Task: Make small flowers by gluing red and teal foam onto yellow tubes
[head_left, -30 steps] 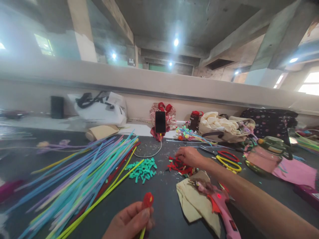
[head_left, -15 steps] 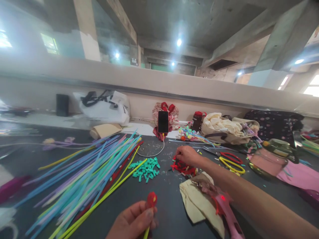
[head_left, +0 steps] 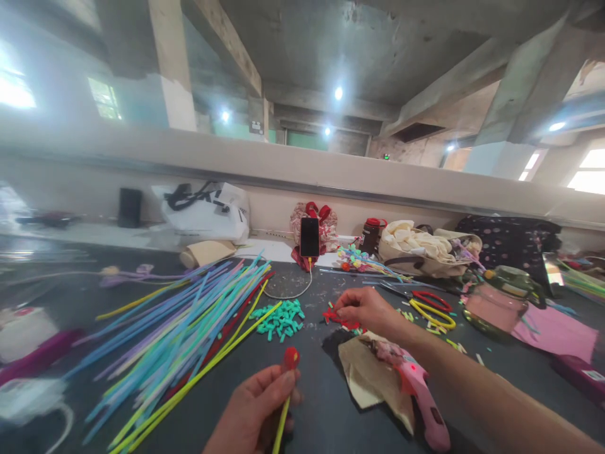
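Observation:
In my left hand (head_left: 258,407), thumb and fingers pinch a yellow-green pipe cleaner (head_left: 282,424) topped with a round red head (head_left: 292,358). My right hand (head_left: 366,307) reaches into a pile of short red pieces (head_left: 347,325), its fingertips pressed together there. Whether a piece is between them is hidden. Left of that pile lies a heap of short teal pieces (head_left: 282,320). Nearer to me, a pink glue gun (head_left: 423,394) with a lit red light rests on a folded beige cloth (head_left: 357,372), beside my right forearm.
Long coloured pipe cleaners (head_left: 189,334) spread over the left side. To the right are yellow-and-red-handled scissors (head_left: 432,312), a jug of pinkish liquid (head_left: 498,302) and a pink sheet (head_left: 553,331). A phone (head_left: 310,237) with its cable stands at the back, near bags along the wall.
My right hand has shifted slightly within the red pile, its fingers now nearer the pile's left part. My left hand still holds the red-headed stem. The camera view has tilted slightly upward.

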A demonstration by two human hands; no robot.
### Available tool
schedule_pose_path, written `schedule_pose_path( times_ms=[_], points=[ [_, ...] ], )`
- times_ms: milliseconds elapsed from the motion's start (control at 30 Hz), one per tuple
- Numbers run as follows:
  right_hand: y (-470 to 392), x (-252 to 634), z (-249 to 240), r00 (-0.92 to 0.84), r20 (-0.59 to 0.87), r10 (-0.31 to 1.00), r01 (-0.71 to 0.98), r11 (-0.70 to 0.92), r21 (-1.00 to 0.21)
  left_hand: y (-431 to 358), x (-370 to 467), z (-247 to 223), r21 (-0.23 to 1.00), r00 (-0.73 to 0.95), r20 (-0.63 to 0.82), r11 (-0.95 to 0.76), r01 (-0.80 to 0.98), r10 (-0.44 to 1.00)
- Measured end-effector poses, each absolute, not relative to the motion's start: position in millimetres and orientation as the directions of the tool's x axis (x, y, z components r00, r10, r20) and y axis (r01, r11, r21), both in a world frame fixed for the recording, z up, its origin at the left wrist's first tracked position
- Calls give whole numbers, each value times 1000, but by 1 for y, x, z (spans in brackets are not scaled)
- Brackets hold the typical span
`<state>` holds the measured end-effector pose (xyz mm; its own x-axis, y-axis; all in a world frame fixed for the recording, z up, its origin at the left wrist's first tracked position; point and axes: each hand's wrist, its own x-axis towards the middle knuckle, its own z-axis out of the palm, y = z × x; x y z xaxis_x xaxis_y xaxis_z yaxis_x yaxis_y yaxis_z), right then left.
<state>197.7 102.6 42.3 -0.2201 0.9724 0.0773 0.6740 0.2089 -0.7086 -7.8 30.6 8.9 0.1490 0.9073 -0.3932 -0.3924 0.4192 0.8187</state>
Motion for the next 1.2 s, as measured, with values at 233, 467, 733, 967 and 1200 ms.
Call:
schedule_pose_path(
  times_ms=[233, 467, 733, 967, 1200],
  points=[
    [5, 150, 44, -190, 175, 966, 574, 254, -779, 19, -4, 7, 745, 330, -328, 457, -486, 885],
    [-3, 131, 22, -65, 117, 991, 455, 134, -880, 11, -2, -3, 724, 349, -305, 454, -519, 886],
    [-6, 125, 32, -38, 75, 996, 407, 85, -909, 17, -1, -11, 759, 338, -339, 468, -453, 878],
    [-2, 126, 22, -31, 26, 999, 265, 33, -964, 18, 1, -15, 820, 309, -269, 385, -424, 913],
    [6, 134, 14, -228, -137, 964, -103, -164, -981, 16, 1, -19, 836, 344, -158, 311, -452, 926]
  ],
)
